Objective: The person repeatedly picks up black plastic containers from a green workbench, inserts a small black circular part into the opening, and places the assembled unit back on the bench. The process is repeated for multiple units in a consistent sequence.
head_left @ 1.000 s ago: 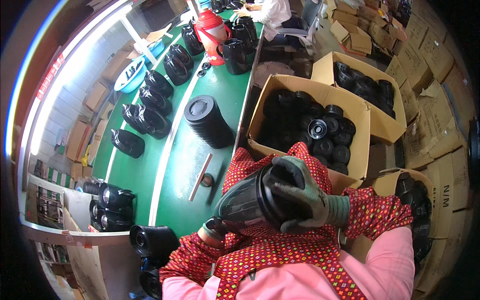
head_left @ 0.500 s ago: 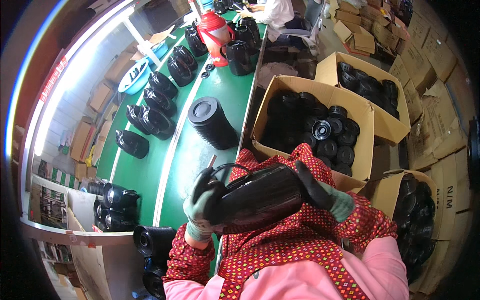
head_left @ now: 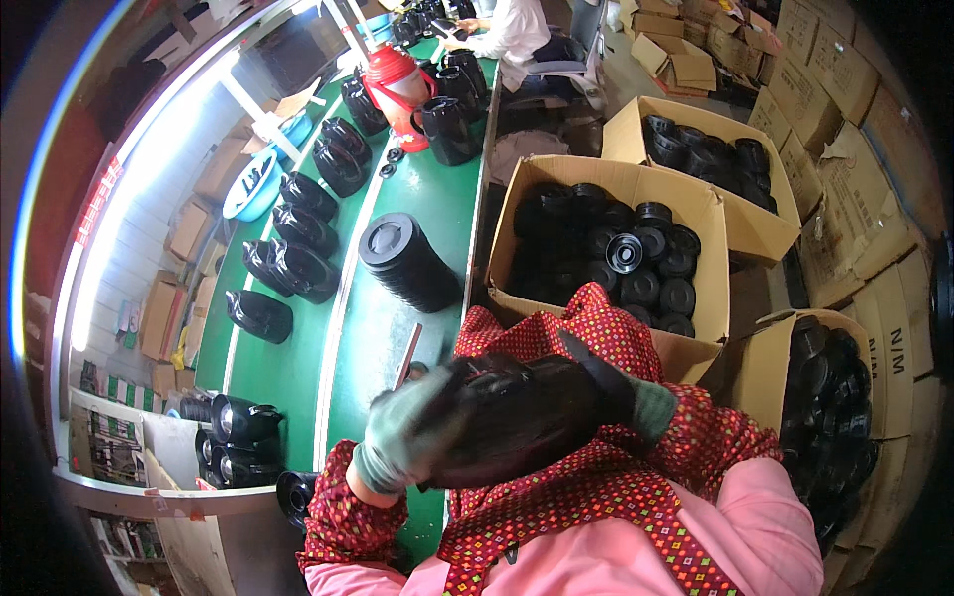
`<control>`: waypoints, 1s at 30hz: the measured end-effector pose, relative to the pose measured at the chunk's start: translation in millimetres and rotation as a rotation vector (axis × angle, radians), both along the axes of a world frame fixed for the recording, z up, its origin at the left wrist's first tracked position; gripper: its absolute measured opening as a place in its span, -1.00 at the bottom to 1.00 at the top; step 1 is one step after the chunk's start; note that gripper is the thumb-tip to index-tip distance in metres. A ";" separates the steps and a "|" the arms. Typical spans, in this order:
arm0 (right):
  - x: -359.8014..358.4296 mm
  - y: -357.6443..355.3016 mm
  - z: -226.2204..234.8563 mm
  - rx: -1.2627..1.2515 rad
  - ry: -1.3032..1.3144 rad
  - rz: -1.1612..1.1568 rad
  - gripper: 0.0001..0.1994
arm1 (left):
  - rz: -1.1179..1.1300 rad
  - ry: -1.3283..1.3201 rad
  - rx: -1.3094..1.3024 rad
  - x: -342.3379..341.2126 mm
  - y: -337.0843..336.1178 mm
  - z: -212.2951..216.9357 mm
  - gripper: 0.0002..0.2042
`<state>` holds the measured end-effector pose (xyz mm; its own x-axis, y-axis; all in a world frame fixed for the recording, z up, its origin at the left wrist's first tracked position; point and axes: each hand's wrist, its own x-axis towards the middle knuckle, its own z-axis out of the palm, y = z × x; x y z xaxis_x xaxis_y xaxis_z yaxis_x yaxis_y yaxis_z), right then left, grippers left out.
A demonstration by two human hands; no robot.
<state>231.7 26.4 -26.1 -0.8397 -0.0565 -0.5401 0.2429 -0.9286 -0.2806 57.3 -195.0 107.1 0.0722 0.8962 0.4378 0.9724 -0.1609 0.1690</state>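
Head cam, both gloved hands (head_left: 412,422) holding blk jug (head_left: 527,422), blk lettering (head_left: 898,350) on brown ctn (head_left: 902,397) at R

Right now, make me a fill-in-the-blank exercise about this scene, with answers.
The jug between the left hand and right hand is coloured ____.
The stack stands on a table coloured ____.
The flask has a top coloured ____.
The hand nearer the cartons is the ____.

Missing words: black; green; red; right.

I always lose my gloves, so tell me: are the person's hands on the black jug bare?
No, the left hand and the right hand on the black jug both wear gloves with pale green cuffs.
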 end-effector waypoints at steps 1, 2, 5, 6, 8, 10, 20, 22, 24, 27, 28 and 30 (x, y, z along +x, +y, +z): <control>11.7 15.6 -25.5 -0.174 0.335 0.113 -0.39 | 0.117 -0.324 -0.030 -0.9 -7.1 -16.4 -0.65; 12.0 4.8 -10.2 0.208 0.433 -0.033 -0.36 | 0.225 -0.721 0.012 -1.0 -14.2 -31.3 -0.65; 21.7 -9.6 35.4 1.450 0.827 -0.253 -0.13 | 0.307 -1.766 0.062 -10.1 -35.7 -93.2 -0.48; 19.7 -7.9 39.2 1.499 0.923 -0.300 -0.14 | 0.305 -1.628 0.172 -13.2 -54.0 -141.8 -0.50; 16.8 -3.0 40.8 1.619 1.096 -0.376 -0.14 | 0.258 -1.701 0.212 -0.8 -33.7 -117.5 -0.57; 23.4 -17.6 -11.3 1.070 0.743 -0.366 -0.22 | 0.440 -0.643 0.160 7.4 -2.6 -43.8 -0.62; 22.9 5.6 65.2 1.441 0.743 -0.136 0.04 | 0.210 -1.843 0.005 13.3 -14.9 -105.9 -0.64; 24.8 20.9 78.2 1.871 1.042 -0.034 0.17 | 0.079 -1.993 -0.143 32.6 -6.4 -125.5 -0.61; 26.1 21.5 98.2 1.927 1.172 0.015 0.08 | -0.002 -2.006 -0.218 43.1 11.5 -135.4 -0.58; 28.5 20.5 91.8 1.900 1.175 -0.055 -0.13 | -0.019 -1.962 -0.227 44.5 22.2 -138.1 -0.53; 28.8 20.9 88.8 1.907 1.178 -0.078 -0.17 | -0.003 -1.949 -0.216 43.5 20.5 -139.7 -0.51; 28.4 16.9 81.9 1.843 1.057 -0.243 -0.26 | 0.040 -1.897 -0.162 35.6 19.2 -142.8 -0.47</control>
<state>260.1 43.3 55.9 -0.6939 -0.0214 0.7198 -0.6251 0.5142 -0.5873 92.9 -175.8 -35.6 -0.3532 0.9196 -0.1721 -0.4837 -0.0220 0.8749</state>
